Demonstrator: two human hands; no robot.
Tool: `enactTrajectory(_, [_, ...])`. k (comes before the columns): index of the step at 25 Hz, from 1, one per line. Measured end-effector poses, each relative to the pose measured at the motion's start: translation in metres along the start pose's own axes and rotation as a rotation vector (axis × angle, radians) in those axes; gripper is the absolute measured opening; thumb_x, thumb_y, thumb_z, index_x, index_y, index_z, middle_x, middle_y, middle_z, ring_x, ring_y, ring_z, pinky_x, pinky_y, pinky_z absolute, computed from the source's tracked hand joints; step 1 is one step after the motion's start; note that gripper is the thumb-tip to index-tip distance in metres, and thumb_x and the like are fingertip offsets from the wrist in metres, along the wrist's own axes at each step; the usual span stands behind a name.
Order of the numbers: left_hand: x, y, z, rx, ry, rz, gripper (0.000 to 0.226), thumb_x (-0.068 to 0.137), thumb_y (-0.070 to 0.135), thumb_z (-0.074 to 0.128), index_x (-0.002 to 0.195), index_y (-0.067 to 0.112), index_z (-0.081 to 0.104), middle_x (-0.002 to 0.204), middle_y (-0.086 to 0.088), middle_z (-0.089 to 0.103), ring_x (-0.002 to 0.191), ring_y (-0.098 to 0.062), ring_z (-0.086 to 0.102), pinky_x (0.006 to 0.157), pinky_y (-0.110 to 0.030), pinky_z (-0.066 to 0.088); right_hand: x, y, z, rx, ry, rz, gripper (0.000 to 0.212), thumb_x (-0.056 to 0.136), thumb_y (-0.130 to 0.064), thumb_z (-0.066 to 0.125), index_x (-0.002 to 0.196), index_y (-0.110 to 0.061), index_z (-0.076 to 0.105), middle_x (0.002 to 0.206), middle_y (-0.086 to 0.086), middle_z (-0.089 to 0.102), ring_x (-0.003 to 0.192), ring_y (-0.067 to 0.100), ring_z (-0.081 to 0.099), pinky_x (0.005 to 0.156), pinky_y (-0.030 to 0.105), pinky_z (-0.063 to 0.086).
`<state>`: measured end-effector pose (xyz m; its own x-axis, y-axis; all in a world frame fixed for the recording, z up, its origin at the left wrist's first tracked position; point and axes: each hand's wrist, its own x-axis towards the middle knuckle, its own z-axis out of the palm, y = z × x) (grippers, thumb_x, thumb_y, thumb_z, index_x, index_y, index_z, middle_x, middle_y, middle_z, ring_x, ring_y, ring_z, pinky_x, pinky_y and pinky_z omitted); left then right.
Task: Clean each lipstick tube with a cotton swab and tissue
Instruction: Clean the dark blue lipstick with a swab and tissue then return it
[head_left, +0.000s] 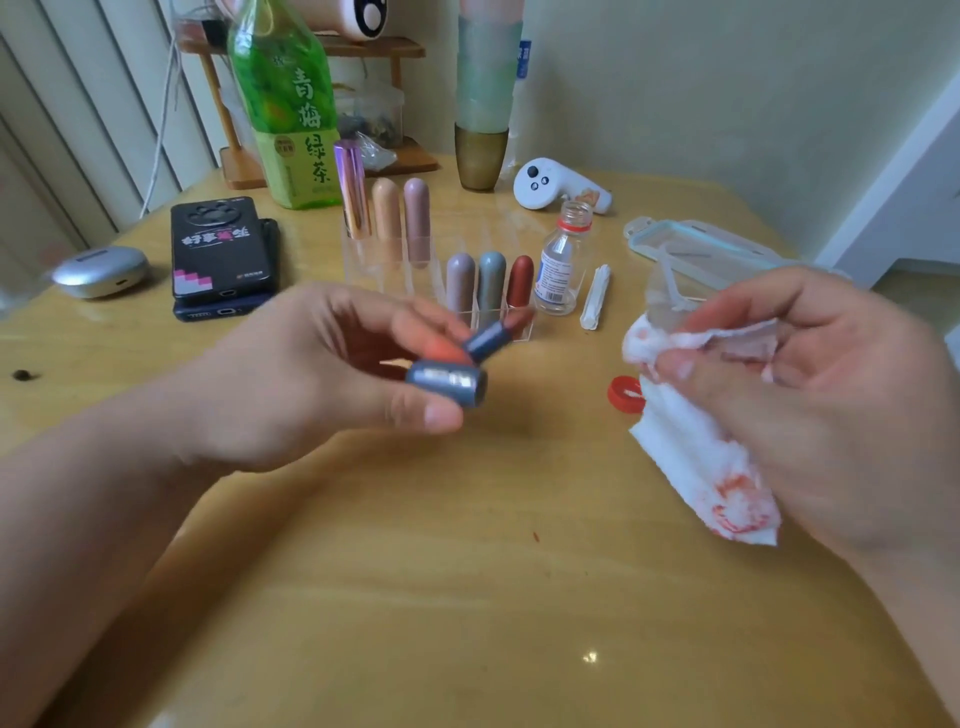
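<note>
Phones (223, 254) lie left on the surface (467, 597). Your left hand (322, 374) grips an open lipstick (449, 384) before the rack (363, 270) of tubes (491, 280) and a bottle (561, 260). Past a red cap (625, 395), your right hand (831, 395) pinches a stained tissue (701, 457).

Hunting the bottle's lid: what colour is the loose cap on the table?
Red cap, best seen in the head view.

lipstick tube (447, 384): grey-blue | tissue (701, 457): white, red smears
</note>
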<state>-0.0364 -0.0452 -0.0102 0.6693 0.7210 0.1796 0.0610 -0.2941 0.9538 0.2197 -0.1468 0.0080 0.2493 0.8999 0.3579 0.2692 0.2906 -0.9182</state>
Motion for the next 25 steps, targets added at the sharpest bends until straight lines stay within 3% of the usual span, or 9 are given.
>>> enactTrajectory(3, [0.002,0.0,0.005,-0.407,0.203,0.006,0.024,0.06,0.011,0.085,0.083,0.011,0.078,0.092,-0.01,0.074,0.086,-0.023,0.068,0.078,-0.031,0.057,-0.013,0.01,0.007,-0.394,-0.278,-0.188,0.02,0.076,-0.011,0.085,0.077,-0.026,0.072,0.07,-0.006,0.066,0.049,0.013,0.057,0.041,0.024,0.043])
enactTrajectory(6, [0.002,0.0,0.021,-0.453,0.292,-0.03,0.022,0.065,-0.004,0.08,0.082,0.009,0.078,0.086,-0.009,0.074,0.086,-0.025,0.066,0.075,-0.029,0.056,-0.02,0.024,0.015,-0.684,-0.58,-0.289,0.014,0.084,-0.022,0.071,0.09,-0.035,0.073,0.077,-0.013,0.059,0.068,0.009,0.059,0.056,0.026,0.047])
enactTrajectory(8, [0.001,0.0,0.029,-0.492,0.301,-0.044,0.019,0.064,0.005,0.078,0.082,0.008,0.077,0.085,-0.009,0.073,0.085,-0.025,0.065,0.073,-0.028,0.055,-0.02,0.026,0.015,-0.745,-0.696,-0.349,0.019,0.085,-0.021,0.063,0.095,-0.035,0.071,0.079,-0.013,0.06,0.073,0.007,0.059,0.061,0.028,0.05])
enactTrajectory(12, [-0.001,0.002,0.035,-0.507,0.306,-0.073,0.023,0.059,0.005,0.085,0.08,0.009,0.077,0.086,-0.011,0.073,0.083,-0.023,0.065,0.072,-0.027,0.055,-0.024,0.022,0.012,-0.836,-0.845,-0.563,0.02,0.082,-0.021,0.056,0.086,-0.029,0.074,0.07,-0.009,0.062,0.064,0.006,0.049,0.071,0.009,0.038])
enactTrajectory(14, [-0.001,0.003,0.035,-0.556,0.321,-0.069,0.019,0.063,0.005,0.079,0.082,0.007,0.076,0.086,-0.01,0.073,0.082,-0.02,0.066,0.07,-0.027,0.055,-0.023,0.012,0.013,-0.543,-0.787,-0.325,0.012,0.082,-0.02,0.068,0.083,-0.027,0.077,0.07,-0.002,0.069,0.058,0.008,0.057,0.056,0.024,0.047])
enactTrajectory(16, [0.001,0.004,0.033,-0.614,0.33,-0.059,0.02,0.067,0.009,0.075,0.087,0.006,0.074,0.089,-0.008,0.071,0.084,-0.019,0.065,0.07,-0.026,0.054,-0.013,0.004,0.017,0.061,-0.455,0.116,0.007,0.074,-0.014,0.078,0.075,-0.021,0.077,0.064,0.01,0.07,0.049,0.016,0.061,0.044,0.029,0.048])
enactTrajectory(19, [0.002,0.005,0.029,-0.715,0.352,-0.036,0.026,0.067,0.015,0.074,0.092,0.007,0.073,0.094,-0.005,0.07,0.087,-0.017,0.065,0.072,-0.024,0.054,-0.006,0.009,0.025,0.485,-0.127,0.455,0.011,0.068,-0.005,0.071,0.074,-0.015,0.069,0.069,0.015,0.068,0.057,0.021,0.065,0.05,0.027,0.052])
enactTrajectory(21, [0.003,0.006,0.029,-0.763,0.344,-0.017,0.022,0.069,0.015,0.074,0.09,0.008,0.073,0.092,-0.003,0.07,0.086,-0.015,0.065,0.072,-0.024,0.053,-0.008,0.013,0.031,0.289,-0.222,0.514,0.017,0.073,0.0,0.074,0.073,-0.016,0.067,0.069,0.014,0.068,0.058,0.022,0.061,0.051,0.027,0.048])
enactTrajectory(25, [0.0,0.003,0.035,-0.769,0.28,-0.04,0.029,0.068,0.014,0.077,0.096,0.007,0.072,0.098,-0.005,0.069,0.089,-0.016,0.065,0.071,-0.026,0.053,-0.011,0.022,0.027,-0.6,-0.314,0.177,0.019,0.079,-0.016,0.077,0.076,-0.027,0.061,0.061,-0.005,0.064,0.05,0.009,0.054,0.048,0.027,0.042])
